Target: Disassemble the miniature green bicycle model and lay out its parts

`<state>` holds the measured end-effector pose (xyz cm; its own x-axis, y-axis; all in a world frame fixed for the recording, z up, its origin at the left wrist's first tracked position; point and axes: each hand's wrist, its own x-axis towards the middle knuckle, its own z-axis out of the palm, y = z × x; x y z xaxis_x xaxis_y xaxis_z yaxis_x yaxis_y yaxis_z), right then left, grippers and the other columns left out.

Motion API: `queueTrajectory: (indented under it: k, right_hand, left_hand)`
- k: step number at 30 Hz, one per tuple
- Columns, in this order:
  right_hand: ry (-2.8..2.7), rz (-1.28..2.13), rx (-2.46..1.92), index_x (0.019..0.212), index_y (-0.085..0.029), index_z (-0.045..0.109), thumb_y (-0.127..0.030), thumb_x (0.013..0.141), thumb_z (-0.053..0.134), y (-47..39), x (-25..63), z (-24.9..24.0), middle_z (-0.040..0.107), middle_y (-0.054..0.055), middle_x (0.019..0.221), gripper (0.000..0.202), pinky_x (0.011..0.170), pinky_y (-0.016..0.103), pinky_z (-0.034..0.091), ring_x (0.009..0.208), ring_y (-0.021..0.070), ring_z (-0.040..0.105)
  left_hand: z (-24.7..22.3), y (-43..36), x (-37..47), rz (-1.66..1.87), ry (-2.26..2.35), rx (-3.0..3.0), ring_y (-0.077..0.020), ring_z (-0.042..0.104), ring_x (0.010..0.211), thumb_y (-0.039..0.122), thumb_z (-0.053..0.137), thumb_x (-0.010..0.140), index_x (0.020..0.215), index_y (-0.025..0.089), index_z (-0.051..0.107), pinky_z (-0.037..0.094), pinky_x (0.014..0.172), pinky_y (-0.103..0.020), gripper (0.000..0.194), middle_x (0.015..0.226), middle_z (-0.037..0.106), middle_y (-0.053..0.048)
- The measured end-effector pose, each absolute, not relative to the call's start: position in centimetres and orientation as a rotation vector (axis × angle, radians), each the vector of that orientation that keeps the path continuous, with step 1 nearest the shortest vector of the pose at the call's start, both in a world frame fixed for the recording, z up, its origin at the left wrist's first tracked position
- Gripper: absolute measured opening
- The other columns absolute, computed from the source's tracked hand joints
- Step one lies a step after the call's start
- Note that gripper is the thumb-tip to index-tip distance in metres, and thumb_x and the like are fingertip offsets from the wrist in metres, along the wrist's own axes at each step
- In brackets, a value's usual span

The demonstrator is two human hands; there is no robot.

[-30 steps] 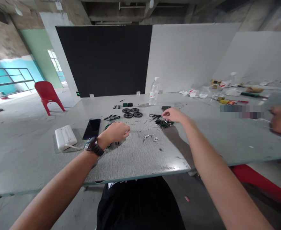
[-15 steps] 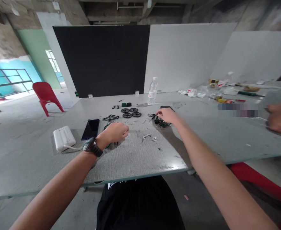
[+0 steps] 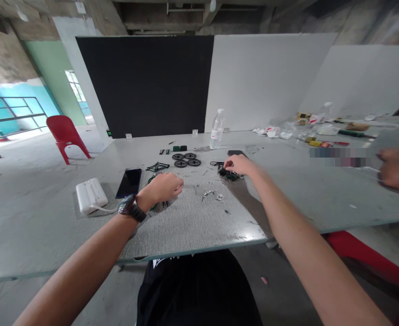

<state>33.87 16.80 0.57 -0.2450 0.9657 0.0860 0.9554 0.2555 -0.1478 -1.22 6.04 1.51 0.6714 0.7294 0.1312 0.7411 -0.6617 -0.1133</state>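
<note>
My left hand point(image 3: 165, 186) hovers over the near table with its fingers curled closed; anything inside them is hidden. Some thin green and dark parts show partly behind that hand. On the right, my right hand point(image 3: 238, 164) has its fingertips pinched down at a pile of small dark parts point(image 3: 230, 175); what they grip is too small to make out. Between the hands lie a silvery curved part point(image 3: 208, 194) and a small round pale part point(image 3: 220, 197). Several black spoked wheels point(image 3: 180, 163) and a dark miniature bicycle frame point(image 3: 157, 166) rest farther back.
A white power bank point(image 3: 90, 196) and a phone point(image 3: 129, 183) lie left of my left hand. A water bottle point(image 3: 217, 129) stands near the upright panel. Farther right are plastic wrappings point(image 3: 297, 131) and another person's hands point(image 3: 398, 168). A dark flat object point(image 3: 237, 153) sits behind my right hand.
My right hand has shifted slightly to the right, and its fingertips have drawn back over the pile of dark parts. My left hand stays almost still.
</note>
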Motion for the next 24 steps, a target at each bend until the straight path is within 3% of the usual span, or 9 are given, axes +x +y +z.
queueTrajectory:
  k: [4,11,18,24]
  right_hand:
    - [-2.374,0.085,-1.802,0.091,-0.024,0.076,-0.024,0.082,0.066,16.8,34.1,0.6,0.077,0.005,0.093,0.014,0.078,0.029,0.051,0.085,0.0202,0.070]
    - [-2.398,-0.032,-1.732,0.121,-0.026,0.072,-0.021,0.093,0.048,16.2,31.9,0.7,0.072,0.011,0.120,0.037,0.092,0.034,0.048,0.105,0.0251,0.067]
    - [-2.327,0.020,-1.874,0.111,-0.027,0.077,-0.021,0.090,0.054,16.1,32.1,0.7,0.074,0.009,0.114,0.033,0.089,0.032,0.049,0.100,0.0253,0.069]
    - [-2.375,0.017,-1.745,0.112,-0.025,0.075,-0.032,0.092,0.056,15.3,31.0,1.3,0.075,0.009,0.109,0.029,0.090,0.034,0.050,0.098,0.0243,0.069]
  left_hand:
    - [1.4,6.1,-1.2,-0.121,-1.211,-2.722,-0.0165,0.057,0.069,0.025,0.042,0.095,0.083,0.017,0.069,0.038,0.061,-0.029,0.031,0.079,0.065,-0.008]
    - [1.5,6.0,-1.2,-0.110,-1.211,-2.727,-0.0169,0.057,0.070,0.025,0.041,0.096,0.085,0.017,0.070,0.038,0.063,-0.029,0.032,0.079,0.065,-0.008]
    - [1.3,6.2,-1.3,-0.119,-1.210,-2.726,-0.0171,0.055,0.068,0.025,0.041,0.095,0.083,0.017,0.070,0.035,0.061,-0.031,0.032,0.079,0.065,-0.008]
    - [1.3,6.3,-1.3,-0.127,-1.213,-2.732,-0.0164,0.054,0.066,0.025,0.042,0.094,0.082,0.019,0.069,0.034,0.061,-0.030,0.030,0.076,0.063,-0.007]
